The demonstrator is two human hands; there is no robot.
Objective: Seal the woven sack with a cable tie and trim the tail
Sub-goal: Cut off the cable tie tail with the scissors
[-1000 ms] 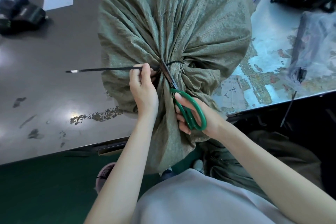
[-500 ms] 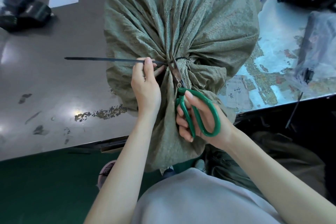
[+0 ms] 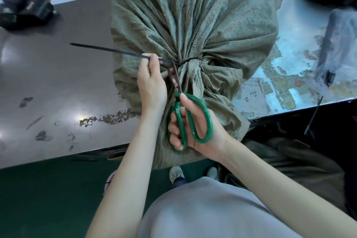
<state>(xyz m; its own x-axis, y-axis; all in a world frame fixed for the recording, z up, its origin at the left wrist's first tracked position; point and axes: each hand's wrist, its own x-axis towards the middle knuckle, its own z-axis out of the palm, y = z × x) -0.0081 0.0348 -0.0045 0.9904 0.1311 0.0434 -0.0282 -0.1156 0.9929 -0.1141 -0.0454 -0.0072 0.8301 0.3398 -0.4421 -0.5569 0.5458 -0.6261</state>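
The scissors (image 3: 176, 83) have opened wider in the last second. Their blades now meet the tail (image 3: 108, 50) just beside the tie (image 3: 190, 60) on the sack (image 3: 202, 21), whose neck overhangs the table's (image 3: 58, 83) near edge. The left hand (image 3: 152, 85) pinches the tail taut and the right hand (image 3: 193, 131) grips the handles, so the cut looks imminent.

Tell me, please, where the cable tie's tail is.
Head view: the tail juts left from the neck of the sack, pinched by the left hand, scissors at its base.
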